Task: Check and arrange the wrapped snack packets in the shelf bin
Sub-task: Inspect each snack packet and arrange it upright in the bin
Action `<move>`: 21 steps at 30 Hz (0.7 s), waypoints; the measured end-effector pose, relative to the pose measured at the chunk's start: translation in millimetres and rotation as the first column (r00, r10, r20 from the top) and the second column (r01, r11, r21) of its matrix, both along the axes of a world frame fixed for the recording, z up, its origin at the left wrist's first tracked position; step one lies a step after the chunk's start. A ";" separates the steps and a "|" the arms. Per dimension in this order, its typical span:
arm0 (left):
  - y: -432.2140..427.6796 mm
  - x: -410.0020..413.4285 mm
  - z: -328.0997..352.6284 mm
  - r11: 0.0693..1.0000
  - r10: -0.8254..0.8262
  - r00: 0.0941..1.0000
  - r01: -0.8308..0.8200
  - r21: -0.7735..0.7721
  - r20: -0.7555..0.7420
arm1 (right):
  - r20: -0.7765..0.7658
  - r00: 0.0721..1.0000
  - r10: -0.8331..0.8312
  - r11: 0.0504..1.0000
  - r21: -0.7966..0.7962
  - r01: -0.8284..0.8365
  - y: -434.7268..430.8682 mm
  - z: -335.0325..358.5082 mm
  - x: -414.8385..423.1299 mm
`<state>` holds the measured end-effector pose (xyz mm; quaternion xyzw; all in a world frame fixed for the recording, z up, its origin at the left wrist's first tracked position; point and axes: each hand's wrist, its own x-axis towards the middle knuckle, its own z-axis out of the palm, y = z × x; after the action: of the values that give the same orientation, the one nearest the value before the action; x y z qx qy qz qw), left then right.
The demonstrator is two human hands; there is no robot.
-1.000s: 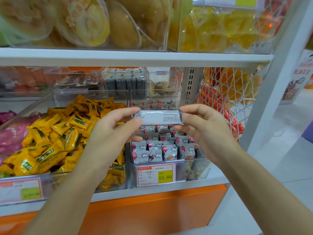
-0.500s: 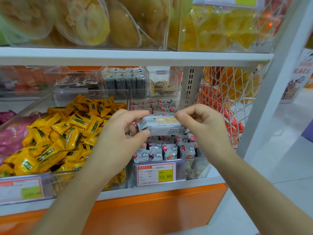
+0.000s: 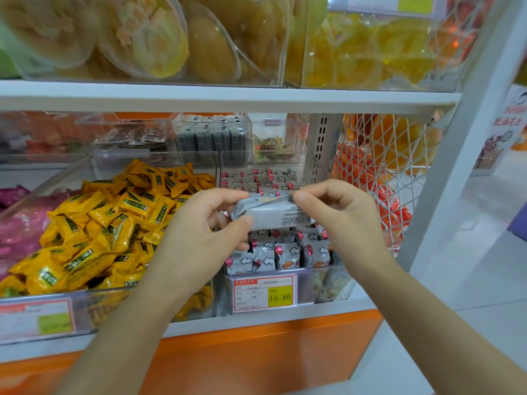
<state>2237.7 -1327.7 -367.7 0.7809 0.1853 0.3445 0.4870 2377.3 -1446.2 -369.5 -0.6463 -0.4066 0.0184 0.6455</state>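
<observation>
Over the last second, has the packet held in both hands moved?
Yes. The grey packet has dropped lower, closer to the price tag below it.

Grey wrapped packet [image 3: 273, 214], one, held level above the clear shelf bin [image 3: 306, 286]. Left hand [image 3: 199, 232] pinches its 9 o'clock end, right hand [image 3: 348, 223] its 3 o'clock end. Bin holds grey packets [image 3: 285, 253] standing in rows, with a price label [image 3: 263, 293] on the front reading 15.80. Yellow packets [image 3: 108, 223] are heaped at the bin's 9 o'clock.
</observation>
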 end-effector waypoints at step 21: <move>-0.8 4.3 -0.8 0.993 0.118 0.993 -0.119 0.024 0.020 | -0.056 0.998 -0.012 1.000 -0.003 0.012 3.7 0.4 -7.1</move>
<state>2242.0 -1328.5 -368.4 0.7713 0.2225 0.3825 0.4575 2370.1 -1442.5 -369.0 -0.6489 -0.3845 0.0330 0.6557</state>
